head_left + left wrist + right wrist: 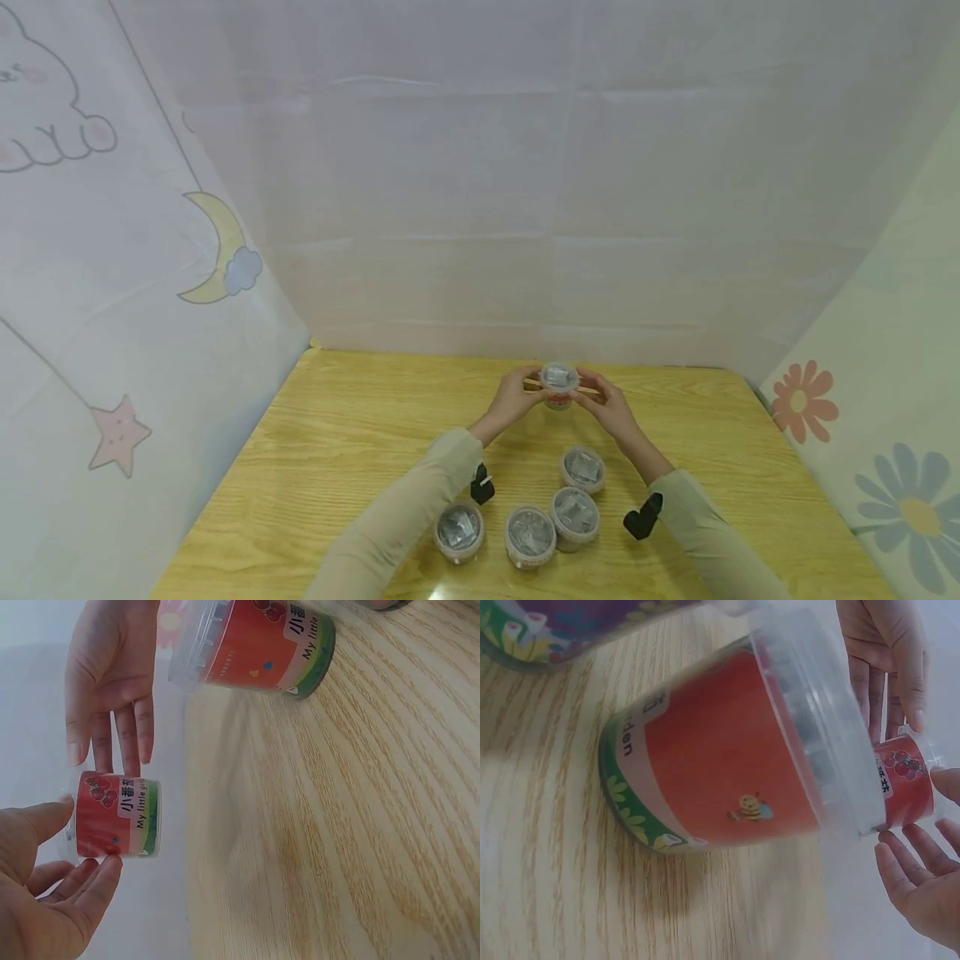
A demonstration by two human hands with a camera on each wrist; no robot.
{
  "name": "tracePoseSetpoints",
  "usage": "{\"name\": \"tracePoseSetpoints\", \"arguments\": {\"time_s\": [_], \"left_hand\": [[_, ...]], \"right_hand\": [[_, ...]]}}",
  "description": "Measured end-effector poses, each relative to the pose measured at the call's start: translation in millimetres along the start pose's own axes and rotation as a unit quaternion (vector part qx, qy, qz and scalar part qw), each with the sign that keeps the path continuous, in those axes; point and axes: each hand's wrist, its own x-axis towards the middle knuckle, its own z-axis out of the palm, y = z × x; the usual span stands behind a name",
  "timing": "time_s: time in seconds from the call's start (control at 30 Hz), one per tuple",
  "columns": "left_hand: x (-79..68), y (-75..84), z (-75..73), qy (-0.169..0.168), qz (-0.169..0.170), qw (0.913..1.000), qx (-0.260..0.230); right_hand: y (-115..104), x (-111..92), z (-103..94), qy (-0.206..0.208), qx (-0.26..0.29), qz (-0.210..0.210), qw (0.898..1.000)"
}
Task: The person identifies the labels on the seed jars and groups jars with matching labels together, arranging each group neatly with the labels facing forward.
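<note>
Between both hands, over the far part of the table, is a small clear plastic tub (558, 380) with a lid. Its red label shows tomatoes and the words "My little" in the left wrist view. The left hand (517, 397) grips the tub's left side, thumb near the lid. On the opposite side, the right hand (606, 407) holds it with thumb and fingers. Whether its base touches the table is unclear. Nearer the person stand several similar lidded tubs, among them one behind (582, 468), one touching it (574, 515), and one at left (459, 531).
The wooden table (337, 450) meets a pale cloth backdrop (450, 208) at its far edge. Printed cloth walls rise at both sides. A red-labelled tub (712, 750) and a purple-labelled tub (592, 630) stand close to the right wrist. Black wrist cameras (643, 517) hang below the sleeves.
</note>
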Motion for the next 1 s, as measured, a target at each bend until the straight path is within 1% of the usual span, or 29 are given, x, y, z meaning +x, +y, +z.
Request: {"name": "tracePoseSetpoints", "arguments": {"time_s": [0.13, 0.23, 0.27, 0.47, 0.67, 0.87, 1.0], "left_hand": [[1.0, -0.7, 0.8, -0.003, 0.001, 1.0, 0.003], [1.8, -1.3, 1.1, -0.006, 0.008, 0.9999, 0.009], [2.0, -1.4, 1.2, -0.007, 0.01, 0.9999, 0.011], [1.8, -2.4, 1.7, -0.008, 0.015, 0.9998, 0.006], [1.0, -6.5, 3.4, -0.007, 0.018, 0.9997, 0.015], [2.8, -10.2, 5.9, -0.007, 0.021, 0.9993, 0.028], [5.2, -12.9, 8.0, -0.008, 0.024, 0.9989, 0.04]], "right_hand": [[17, 6, -2.4, 0.0, 0.005, -0.009, 1.0], [27, 9, -3.5, 0.002, 0.004, -0.01, 1.0], [29, 9, -3.7, 0.002, -0.006, -0.015, 1.0], [32, 11, -2.8, 0.008, -0.041, -0.034, 0.999], [32, 9, -2.1, 0.008, -0.066, -0.029, 0.997], [37, 10, -1.6, 0.007, -0.065, -0.031, 0.997], [42, 12, -0.5, 0.017, -0.071, -0.034, 0.997]]}}
